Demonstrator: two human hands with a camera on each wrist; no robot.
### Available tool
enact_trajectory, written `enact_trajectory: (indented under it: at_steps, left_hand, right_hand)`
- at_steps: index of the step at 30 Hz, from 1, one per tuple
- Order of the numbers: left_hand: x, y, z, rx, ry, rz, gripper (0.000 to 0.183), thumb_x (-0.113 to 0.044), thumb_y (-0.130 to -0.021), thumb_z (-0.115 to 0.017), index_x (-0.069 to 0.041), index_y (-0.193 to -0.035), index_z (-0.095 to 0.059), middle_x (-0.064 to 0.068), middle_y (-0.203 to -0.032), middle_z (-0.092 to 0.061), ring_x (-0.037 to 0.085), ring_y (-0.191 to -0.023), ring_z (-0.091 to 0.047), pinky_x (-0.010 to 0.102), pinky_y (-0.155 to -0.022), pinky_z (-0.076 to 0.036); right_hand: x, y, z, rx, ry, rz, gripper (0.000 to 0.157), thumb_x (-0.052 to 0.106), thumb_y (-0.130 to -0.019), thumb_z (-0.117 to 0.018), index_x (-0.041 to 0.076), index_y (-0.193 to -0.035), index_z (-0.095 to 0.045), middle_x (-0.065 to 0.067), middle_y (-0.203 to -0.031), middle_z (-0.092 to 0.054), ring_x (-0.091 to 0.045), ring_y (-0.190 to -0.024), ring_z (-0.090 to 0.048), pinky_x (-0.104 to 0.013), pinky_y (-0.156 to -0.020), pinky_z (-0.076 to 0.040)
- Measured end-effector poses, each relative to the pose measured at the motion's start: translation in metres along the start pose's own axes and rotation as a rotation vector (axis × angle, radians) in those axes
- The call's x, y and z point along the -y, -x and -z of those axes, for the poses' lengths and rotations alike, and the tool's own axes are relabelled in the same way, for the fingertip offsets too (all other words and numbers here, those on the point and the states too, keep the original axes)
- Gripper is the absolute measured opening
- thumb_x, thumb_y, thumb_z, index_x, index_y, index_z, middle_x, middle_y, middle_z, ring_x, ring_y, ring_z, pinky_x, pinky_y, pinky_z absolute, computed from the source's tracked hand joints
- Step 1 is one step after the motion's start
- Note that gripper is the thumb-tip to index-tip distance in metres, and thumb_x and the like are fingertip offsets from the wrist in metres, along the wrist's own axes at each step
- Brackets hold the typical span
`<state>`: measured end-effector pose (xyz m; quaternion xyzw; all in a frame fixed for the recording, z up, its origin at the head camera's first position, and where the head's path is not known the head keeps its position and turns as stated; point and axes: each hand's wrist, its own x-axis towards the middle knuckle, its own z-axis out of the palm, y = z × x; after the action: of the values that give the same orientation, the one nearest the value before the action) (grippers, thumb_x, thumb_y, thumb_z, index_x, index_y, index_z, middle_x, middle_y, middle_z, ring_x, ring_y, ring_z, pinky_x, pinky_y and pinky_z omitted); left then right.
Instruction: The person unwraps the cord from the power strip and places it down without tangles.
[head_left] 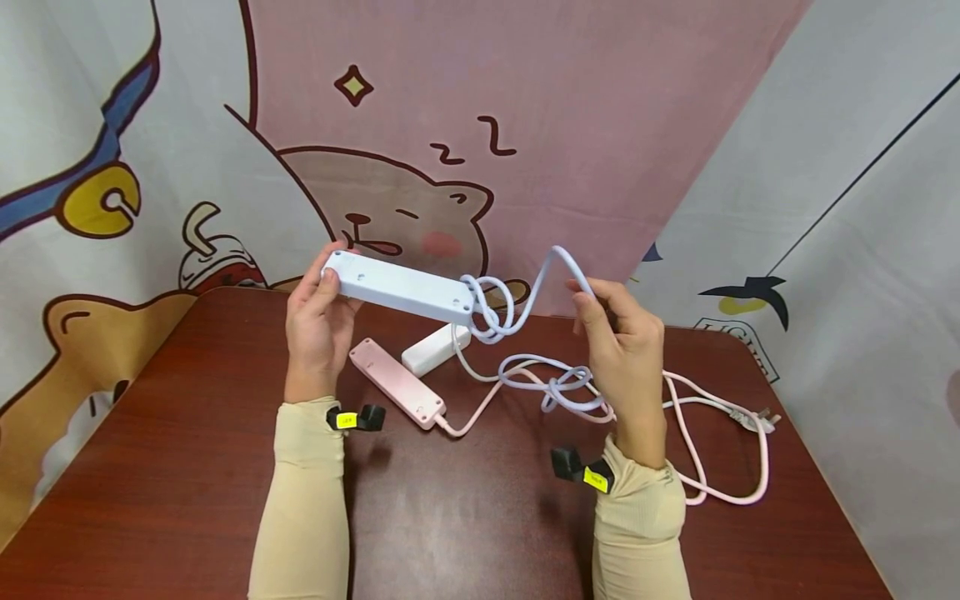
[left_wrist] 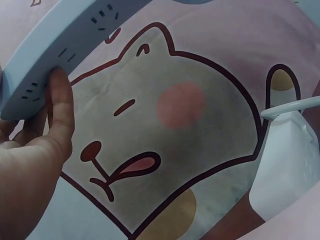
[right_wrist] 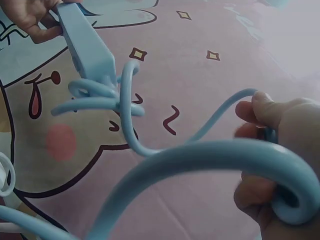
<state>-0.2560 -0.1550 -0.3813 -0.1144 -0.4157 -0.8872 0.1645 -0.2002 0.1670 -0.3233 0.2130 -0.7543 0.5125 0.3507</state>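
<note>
A light-blue power strip [head_left: 405,287] is held up above the table by my left hand [head_left: 318,325], which grips its far left end. Its socket slots face down and show in the left wrist view. From the strip's right end runs a blue cord [head_left: 542,287], looped in a loose knot close to the strip. My right hand [head_left: 626,358] pinches this cord between thumb and fingers, and the stretch up to the strip arches slightly. In the right wrist view a thick bend of the cord [right_wrist: 200,155] passes in front. Another tangle of blue cord hangs or lies left of my right wrist.
On the brown table [head_left: 465,517] lie a pink power strip [head_left: 397,383] and a white power strip [head_left: 435,350]. Their cords run right, among the blue loops, toward a plug [head_left: 753,419] near the right edge. A printed curtain [head_left: 585,125] stands behind the table.
</note>
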Motion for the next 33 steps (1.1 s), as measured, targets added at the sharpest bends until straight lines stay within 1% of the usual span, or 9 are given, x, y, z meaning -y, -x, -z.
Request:
enact_trajectory:
  at_steps: [4, 6, 10, 13, 17, 20, 24, 28, 33]
  left_hand:
    - [0.000, 0.000, 0.000, 0.026, -0.054, 0.019, 0.044, -0.022, -0.099, -0.064, -0.001, -0.137, -0.059, 0.007, -0.125, -0.066, 0.015, -0.107, -0.064, 0.025, -0.088, -0.059]
    - [0.001, 0.000, -0.001, 0.047, -0.105, 0.024, 0.042, -0.015, -0.099, -0.064, 0.000, -0.138, -0.057, 0.008, -0.128, -0.064, 0.015, -0.108, -0.063, 0.025, -0.089, -0.059]
    - [0.004, 0.000, -0.004, 0.065, -0.198, 0.034, 0.045, 0.001, -0.097, -0.063, 0.004, -0.140, -0.053, 0.017, -0.136, -0.057, 0.015, -0.107, -0.063, 0.026, -0.091, -0.059]
    - [0.006, 0.000, -0.005, 0.069, -0.255, 0.047, 0.048, 0.008, -0.094, -0.065, 0.006, -0.140, -0.051, 0.019, -0.139, -0.056, 0.015, -0.108, -0.062, 0.025, -0.092, -0.059]
    - [0.004, 0.000, -0.002, 0.104, -0.335, 0.067, 0.047, 0.007, -0.094, -0.065, 0.004, -0.139, -0.054, 0.010, -0.137, -0.061, 0.016, -0.114, -0.059, 0.022, -0.093, -0.058]
    - [0.001, 0.001, 0.000, 0.145, -0.336, 0.096, 0.043, 0.003, -0.098, -0.062, 0.001, -0.140, -0.056, 0.007, -0.136, -0.062, 0.016, -0.115, -0.059, 0.022, -0.093, -0.057]
    - [-0.002, 0.002, 0.002, 0.185, -0.282, 0.121, 0.040, -0.005, -0.103, -0.056, 0.001, -0.142, -0.054, 0.005, -0.131, -0.065, 0.014, -0.109, -0.060, 0.023, -0.090, -0.057]
    - [-0.003, 0.003, 0.004, 0.179, -0.211, 0.119, 0.037, -0.013, -0.106, -0.051, -0.002, -0.140, -0.058, 0.002, -0.122, -0.070, 0.013, -0.104, -0.062, 0.024, -0.087, -0.054]
    - [-0.002, 0.003, 0.007, 0.158, -0.135, 0.106, 0.035, -0.022, -0.107, -0.048, -0.005, -0.134, -0.063, 0.005, -0.116, -0.070, 0.013, -0.101, -0.063, 0.024, -0.085, -0.052]
  right_hand:
    - [0.002, 0.001, -0.002, 0.071, 0.006, 0.044, 0.015, -0.004, -0.097, -0.063, -0.001, -0.107, -0.073, -0.008, -0.070, -0.063, -0.002, -0.057, -0.045, -0.019, -0.052, -0.034]
    - [0.004, 0.001, -0.003, 0.108, 0.013, 0.074, 0.016, -0.005, -0.096, -0.063, -0.001, -0.107, -0.073, -0.006, -0.073, -0.066, -0.001, -0.058, -0.044, -0.018, -0.053, -0.035]
    - [0.007, 0.002, -0.007, 0.154, 0.014, 0.124, 0.020, -0.007, -0.094, -0.064, 0.002, -0.108, -0.074, -0.004, -0.076, -0.069, -0.001, -0.060, -0.045, -0.017, -0.055, -0.036]
    - [0.009, 0.002, -0.010, 0.130, 0.009, 0.149, 0.018, -0.004, -0.095, -0.064, 0.002, -0.108, -0.075, -0.006, -0.076, -0.069, -0.002, -0.058, -0.045, -0.016, -0.054, -0.036]
    - [0.011, 0.003, -0.012, 0.044, -0.005, 0.149, 0.016, 0.004, -0.099, -0.063, -0.002, -0.108, -0.074, -0.009, -0.076, -0.070, -0.004, -0.051, -0.045, -0.014, -0.049, -0.036]
    - [0.011, 0.002, -0.011, -0.027, -0.038, 0.111, 0.018, 0.006, -0.100, -0.061, -0.004, -0.109, -0.073, -0.006, -0.081, -0.075, -0.004, -0.048, -0.044, -0.015, -0.046, -0.035]
    - [0.012, 0.001, -0.009, -0.089, -0.080, 0.054, 0.019, 0.003, -0.101, -0.059, -0.003, -0.112, -0.073, 0.004, -0.098, -0.079, -0.003, -0.044, -0.042, -0.017, -0.042, -0.033]
    - [0.010, -0.001, -0.005, -0.128, -0.091, 0.001, 0.022, 0.005, -0.102, -0.058, -0.001, -0.116, -0.074, 0.004, -0.108, -0.079, -0.007, -0.043, -0.042, -0.018, -0.042, -0.034]
    - [0.003, -0.003, 0.001, -0.184, -0.048, -0.092, 0.022, 0.010, -0.103, -0.059, 0.002, -0.115, -0.075, 0.005, -0.103, -0.079, -0.005, -0.042, -0.041, -0.018, -0.041, -0.033]
